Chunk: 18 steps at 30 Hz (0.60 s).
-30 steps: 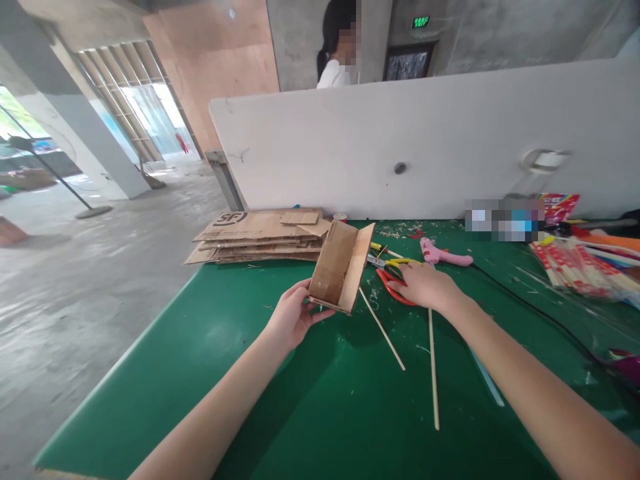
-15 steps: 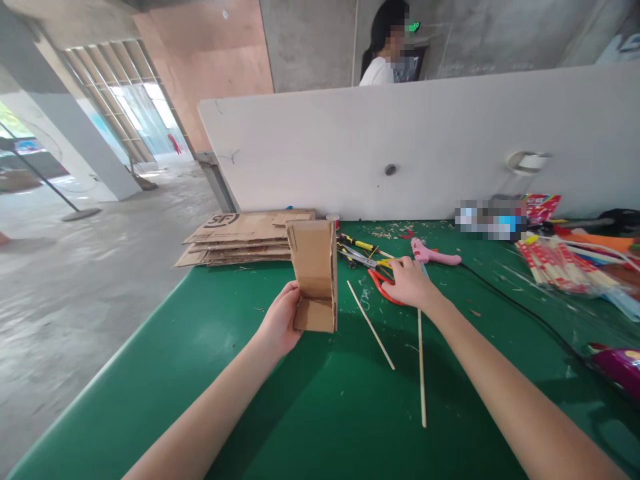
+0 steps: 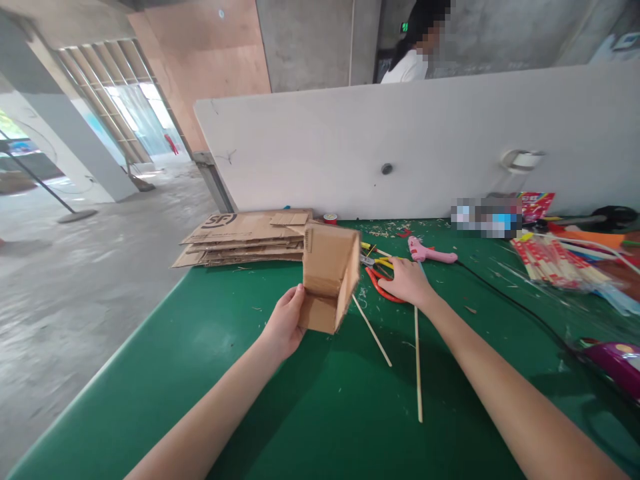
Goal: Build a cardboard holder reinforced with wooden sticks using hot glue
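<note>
1. Cardboard, brown, folded: one cardboard piece (image 3: pixel 325 263) with a tall back panel, a side wall on the right and a short panel at its lower end. Location: raised over the green desk (image 3: pixel 325 413), slightly tilted, its hollow facing my camera.
2. Left hand (image 3: pixel 285 323), one: I have it clamped on the cardboard piece at the lower left edge, thumb at the front, the other fingers largely hidden behind.
3. Right hand (image 3: pixel 406 280), one: palm down, fingers bent, at a red handle (image 3: pixel 386 294) and a yellow handle (image 3: pixel 384 263). I cannot tell whether the fingers close on either, nor whether both handles belong to one tool.
4. Wooden sticks, two, lying on the desk: a slanting stick (image 3: pixel 373 330) below and right of the cardboard piece, and a straighter stick (image 3: pixel 419 367), its far end meeting the right wrist in my view.
5. Pink glue gun (image 3: pixel 430 253), one, lying just beyond the right hand.
6. Flat cardboard stack (image 3: pixel 240 233), at the far left, top sheet marked "SF".
7. Red-and-white wrapped sticks (image 3: pixel 543 260), several, under clear film, far right.
8. Purple object (image 3: pixel 617 365), cut off by my right margin; kind unclear.
9. White partition (image 3: pixel 300 153), along the far edge; behind it, a person (image 3: pixel 407 67) in a white top.
</note>
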Tool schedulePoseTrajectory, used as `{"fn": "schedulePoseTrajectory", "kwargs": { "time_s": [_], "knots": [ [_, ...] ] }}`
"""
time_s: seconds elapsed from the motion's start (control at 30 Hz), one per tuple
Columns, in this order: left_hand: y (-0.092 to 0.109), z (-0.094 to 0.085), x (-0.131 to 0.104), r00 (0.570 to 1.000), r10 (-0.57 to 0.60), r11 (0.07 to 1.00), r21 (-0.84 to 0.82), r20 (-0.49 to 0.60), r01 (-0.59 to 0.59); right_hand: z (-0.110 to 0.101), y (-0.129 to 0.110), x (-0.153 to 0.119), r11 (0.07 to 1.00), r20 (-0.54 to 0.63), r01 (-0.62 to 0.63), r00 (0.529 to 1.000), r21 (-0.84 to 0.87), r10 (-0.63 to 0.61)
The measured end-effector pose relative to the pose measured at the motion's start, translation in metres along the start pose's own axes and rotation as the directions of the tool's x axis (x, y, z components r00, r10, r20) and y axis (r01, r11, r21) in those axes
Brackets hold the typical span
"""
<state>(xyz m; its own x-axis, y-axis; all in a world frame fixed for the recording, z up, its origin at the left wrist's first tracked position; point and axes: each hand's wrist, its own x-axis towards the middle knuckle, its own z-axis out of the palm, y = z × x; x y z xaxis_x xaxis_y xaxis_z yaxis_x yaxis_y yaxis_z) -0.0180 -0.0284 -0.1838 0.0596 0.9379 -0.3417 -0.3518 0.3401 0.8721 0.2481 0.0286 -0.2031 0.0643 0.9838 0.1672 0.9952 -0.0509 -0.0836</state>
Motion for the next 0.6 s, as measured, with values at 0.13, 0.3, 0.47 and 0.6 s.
{"fn": "schedulePoseTrajectory", "kwargs": {
  "time_s": [0.13,0.3,0.47,0.6],
  "knots": [
    [0.001,0.0,0.001,1.0,-0.016,0.999,-0.031,-0.012,0.016,-0.001,-0.001,0.0,0.998,-0.016,-0.058,0.998,0.009,0.058],
    [0.002,0.001,-0.002,0.992,0.127,0.991,0.045,0.023,-0.128,-0.004,-0.002,0.0,0.998,0.028,-0.055,0.998,-0.022,0.056],
    [-0.003,0.0,-0.001,0.994,0.107,0.994,0.035,0.023,-0.107,-0.015,-0.002,0.01,0.998,0.119,-0.056,0.991,-0.017,0.057],
    [-0.004,-0.002,-0.001,0.988,0.06,0.996,0.059,0.145,-0.069,-0.024,0.0,0.025,0.996,0.22,-0.079,0.973,0.031,0.071]
  ]
}}
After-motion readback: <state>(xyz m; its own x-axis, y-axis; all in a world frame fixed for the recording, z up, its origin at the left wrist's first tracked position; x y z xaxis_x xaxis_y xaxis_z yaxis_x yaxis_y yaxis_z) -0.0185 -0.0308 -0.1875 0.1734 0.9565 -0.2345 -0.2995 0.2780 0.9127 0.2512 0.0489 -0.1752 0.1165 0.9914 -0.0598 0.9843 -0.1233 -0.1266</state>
